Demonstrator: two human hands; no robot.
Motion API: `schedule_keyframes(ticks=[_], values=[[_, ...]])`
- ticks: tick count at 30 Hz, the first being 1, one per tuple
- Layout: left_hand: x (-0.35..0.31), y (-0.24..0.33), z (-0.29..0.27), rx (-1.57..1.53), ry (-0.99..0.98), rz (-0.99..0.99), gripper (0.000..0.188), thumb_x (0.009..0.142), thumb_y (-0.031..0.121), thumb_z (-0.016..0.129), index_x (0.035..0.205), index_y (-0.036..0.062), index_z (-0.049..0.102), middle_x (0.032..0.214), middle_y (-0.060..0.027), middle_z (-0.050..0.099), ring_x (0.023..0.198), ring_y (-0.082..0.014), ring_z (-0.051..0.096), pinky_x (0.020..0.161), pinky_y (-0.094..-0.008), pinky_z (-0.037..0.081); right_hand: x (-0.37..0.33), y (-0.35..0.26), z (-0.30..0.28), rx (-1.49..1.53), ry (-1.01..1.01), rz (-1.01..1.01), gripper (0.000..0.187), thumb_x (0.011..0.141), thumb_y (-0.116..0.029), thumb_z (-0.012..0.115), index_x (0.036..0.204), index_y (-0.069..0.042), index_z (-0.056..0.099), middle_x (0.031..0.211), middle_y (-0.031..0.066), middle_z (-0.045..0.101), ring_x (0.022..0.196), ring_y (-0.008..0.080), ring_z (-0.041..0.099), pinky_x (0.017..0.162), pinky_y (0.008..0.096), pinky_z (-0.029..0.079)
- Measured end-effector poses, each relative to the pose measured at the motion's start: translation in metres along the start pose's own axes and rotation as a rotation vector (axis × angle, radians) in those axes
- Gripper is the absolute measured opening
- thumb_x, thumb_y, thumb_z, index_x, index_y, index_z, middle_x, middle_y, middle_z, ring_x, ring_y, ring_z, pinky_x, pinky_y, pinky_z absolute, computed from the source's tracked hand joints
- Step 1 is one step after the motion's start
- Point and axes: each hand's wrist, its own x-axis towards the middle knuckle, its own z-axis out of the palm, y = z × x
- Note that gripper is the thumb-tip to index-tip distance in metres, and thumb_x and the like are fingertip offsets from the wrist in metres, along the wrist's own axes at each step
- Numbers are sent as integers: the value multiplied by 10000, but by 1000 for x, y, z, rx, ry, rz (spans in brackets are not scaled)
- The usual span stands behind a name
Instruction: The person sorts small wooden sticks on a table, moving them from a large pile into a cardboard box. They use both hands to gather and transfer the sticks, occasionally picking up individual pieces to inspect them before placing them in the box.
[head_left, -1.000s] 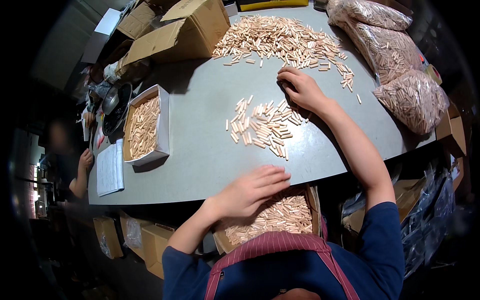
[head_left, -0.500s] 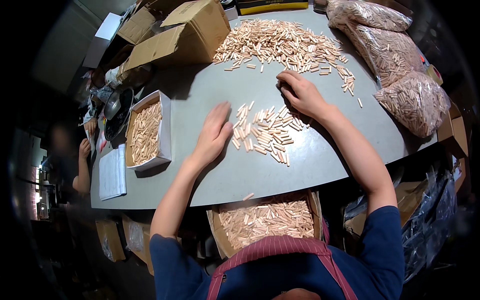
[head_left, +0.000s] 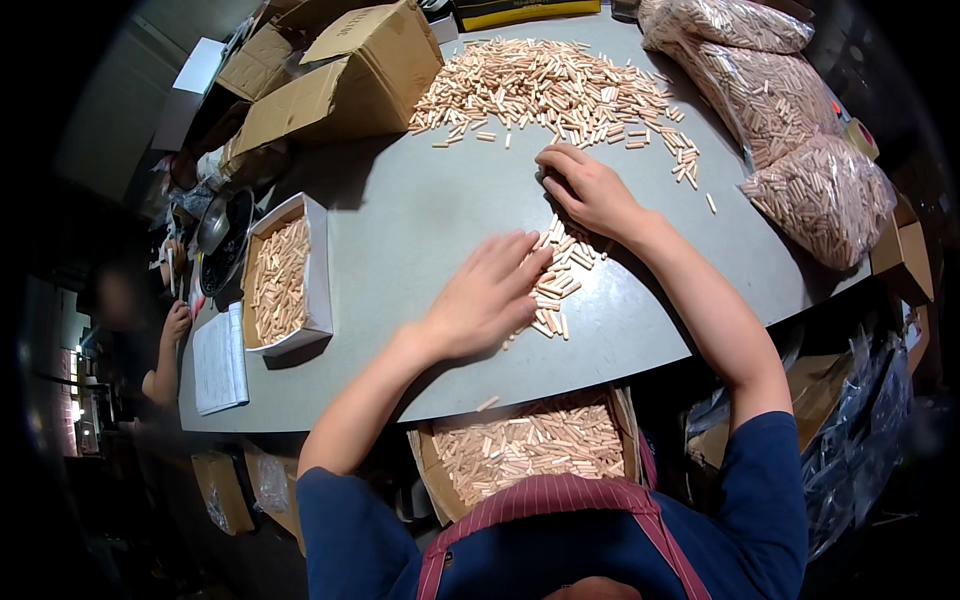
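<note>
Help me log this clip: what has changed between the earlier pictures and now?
The left hand went from the near edge of the table forward to the left of the small dowel group, then rightward, now over its left part. No grip or release shows. The right hand, large heap and white box stayed.

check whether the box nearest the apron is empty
Not empty: wooden pegs spread across the cardboard box; how deep, cannot tell.

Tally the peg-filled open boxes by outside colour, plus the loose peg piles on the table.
White box: 1
Brown box: 1
Loose piles: 2 (large far pile; small pile, partly hidden by the left hand)
Total: 4
</note>
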Motion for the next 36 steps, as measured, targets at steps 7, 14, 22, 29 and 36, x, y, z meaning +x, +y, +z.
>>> schedule_keyframes(ticks=[7, 14, 22, 29, 36], values=[[-33, 24, 4, 74, -7, -90, 730, 945, 264, 648, 1621, 111, 419, 1675, -256, 341, 1568, -432, 292, 1298, -538, 204, 1, -1, 1, -4, -2, -29, 247, 999, -152, 617, 1213, -29, 634, 1227, 164, 659, 1072, 397, 672, 907, 466, 556], [-43, 32, 4, 50, 8, -164, 723, 951, 303, 659, 1619, 144, 434, 1697, -266, 292, 1578, -453, 258, 1304, -547, 168, 0, -5, 1, -2, 1, -38, 256, 982, -136, 624, 1205, -9, 631, 1222, 173, 658, 1082, 405, 664, 916, 470, 551], [-31, 33, 1, 51, 88, -13, 481, 1024, 305, 620, 1487, 176, 615, 1616, -276, 406, 1520, -488, 341, 1263, -620, 217, 0, -5, 0, -21, -49, -28, 288, 995, -133, 658, 1258, -18, 631, 1288, 164, 641, 1100, 380, 670, 937, 434, 558], [-2, 29, 8, 38, 253, 46, 451, 897, 120, 712, 1349, 113, 711, 1577, -232, 493, 1475, -476, 420, 1236, -576, 320, -1, -4, -2, -3, -78, -24, 250, 992, -131, 658, 1211, -11, 639, 1276, 152, 638, 1106, 364, 663, 933, 424, 558], [-12, 18, 13, -22, 320, -93, 409, 970, 134, 664, 1375, 83, 695, 1585, -226, 493, 1499, -458, 407, 1226, -545, 337, -1, -7, -1, -40, -87, -42, 258, 998, -138, 643, 1224, -13, 634, 1304, 139, 627, 1141, 357, 651, 944, 426, 561]])
